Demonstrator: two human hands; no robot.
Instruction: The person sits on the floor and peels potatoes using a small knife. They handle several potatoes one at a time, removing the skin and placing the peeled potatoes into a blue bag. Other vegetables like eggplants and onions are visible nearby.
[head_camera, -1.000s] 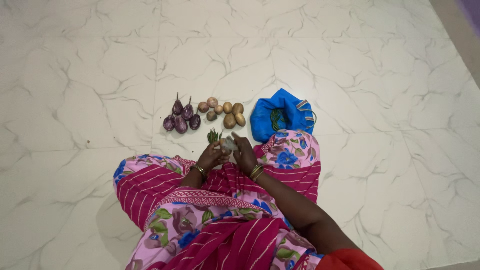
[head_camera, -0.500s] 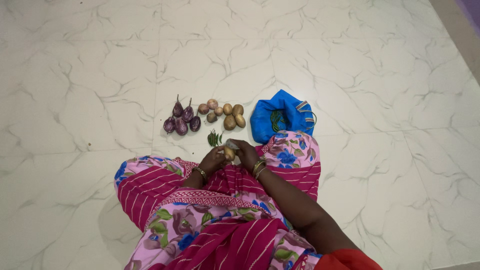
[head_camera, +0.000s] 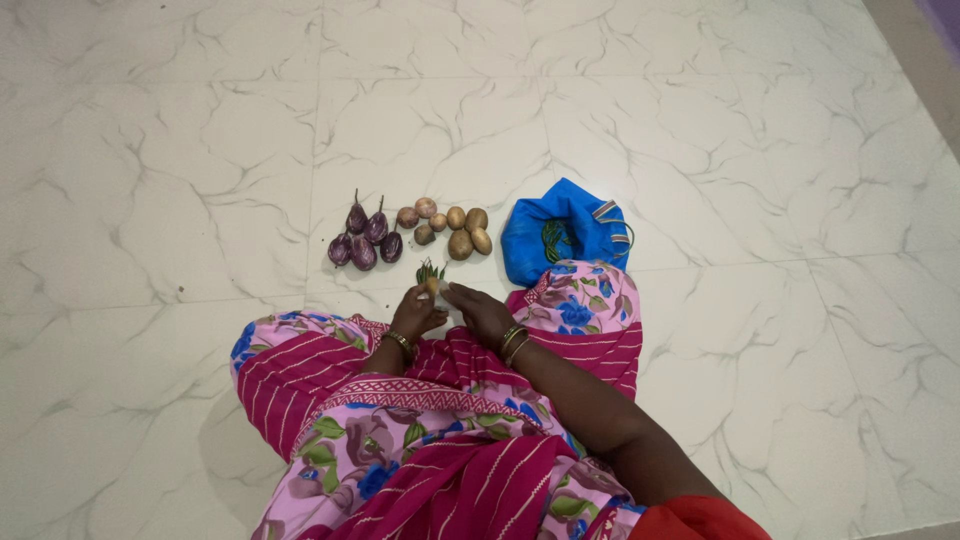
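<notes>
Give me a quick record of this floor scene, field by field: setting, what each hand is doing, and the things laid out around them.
Setting: person seated on a white marble-look tiled floor, pink and red floral clothing
Left hand: closed round a small pale thing, too small to identify
Right hand: beside the left hand, fingers reaching toward it; whether it grips anything is unclear
Green chillies: small bunch on the floor just beyond the hands
Purple brinjals: cluster, far left
Potatoes: brown group beside the brinjals
Blue bag: crumpled, right of the potatoes

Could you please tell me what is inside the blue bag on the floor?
The blue bag gapes open, showing something green and stringy. Its folds cover everything deeper inside.
</notes>
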